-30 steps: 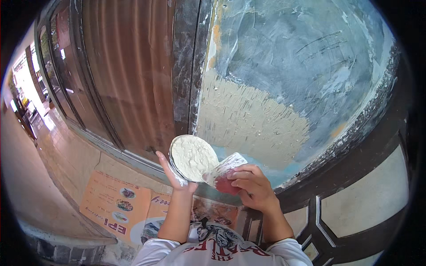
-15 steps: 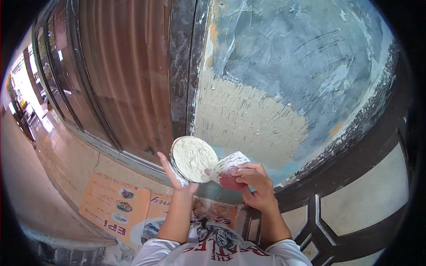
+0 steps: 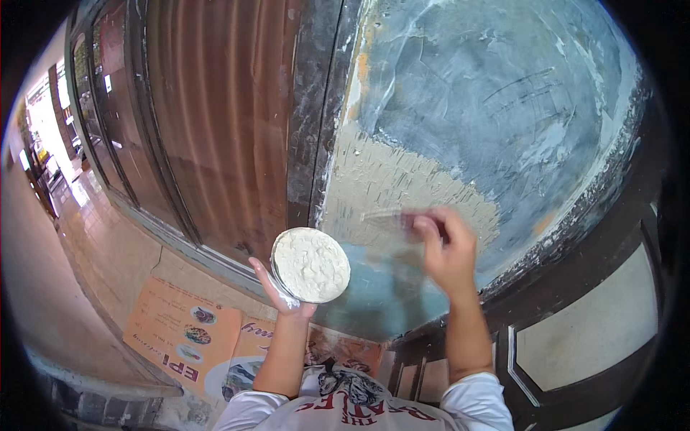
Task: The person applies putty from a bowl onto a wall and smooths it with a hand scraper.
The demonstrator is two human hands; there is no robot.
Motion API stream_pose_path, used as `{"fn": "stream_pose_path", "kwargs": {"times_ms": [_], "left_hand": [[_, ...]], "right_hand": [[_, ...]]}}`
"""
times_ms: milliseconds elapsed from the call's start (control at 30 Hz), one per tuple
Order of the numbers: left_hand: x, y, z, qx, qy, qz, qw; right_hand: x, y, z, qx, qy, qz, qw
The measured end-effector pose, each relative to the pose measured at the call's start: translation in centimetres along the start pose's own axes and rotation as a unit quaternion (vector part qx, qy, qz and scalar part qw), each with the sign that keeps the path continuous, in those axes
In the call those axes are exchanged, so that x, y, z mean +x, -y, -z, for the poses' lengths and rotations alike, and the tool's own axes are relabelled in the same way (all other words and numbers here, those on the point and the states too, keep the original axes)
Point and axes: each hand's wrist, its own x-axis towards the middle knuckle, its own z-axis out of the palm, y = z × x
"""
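Observation:
My left hand (image 3: 285, 296) holds up a round bowl (image 3: 277, 281) from beneath and beside it, the thumb side smeared white. Pale, lumpy putty (image 3: 311, 266) fills the bowl. To its right, my right hand (image 3: 453, 248) is closed around a putty spreader (image 3: 392, 218), which is smeared by motion. The spreader is at the lower part of a cream putty patch (image 3: 402, 183) on the wall; contact cannot be told. Ridged, streaky marks cover that patch. Above it the wall (image 3: 460, 79) is blue-grey with whitish streaks.
A dark wooden post (image 3: 309, 122) and a window with a brown curtain (image 3: 223, 122) border the wall on the left. Dark panelled woodwork (image 3: 575, 316) stands at the right. An orange printed banner (image 3: 180, 323) lies on the floor at the lower left.
My right hand has moved up and right with the spreader, from the bowl's edge to the wall patch. The bowl in my left hand has barely shifted; the putty surface looks flatter.

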Motion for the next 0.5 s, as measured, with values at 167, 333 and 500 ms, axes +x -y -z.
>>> {"fn": "stream_pose_path", "kwargs": {"times_ms": [167,333,500], "left_hand": [[-0.8,-0.5,0.5,0.016,0.002,-0.013,1.0],[-1.5,-0.3,0.9,0.007,0.007,-0.009,1.0],[-1.5,-1.2,2.1,-0.01,0.006,-0.024,1.0]], "right_hand": [[11.7,-0.2,-1.8,-0.157,0.03,0.05,0.986],[17.2,-1.0,-3.9,-0.318,0.035,0.12,0.94],[18.5,-2.5,-5.7,-0.355,0.031,0.135,0.924]]}}
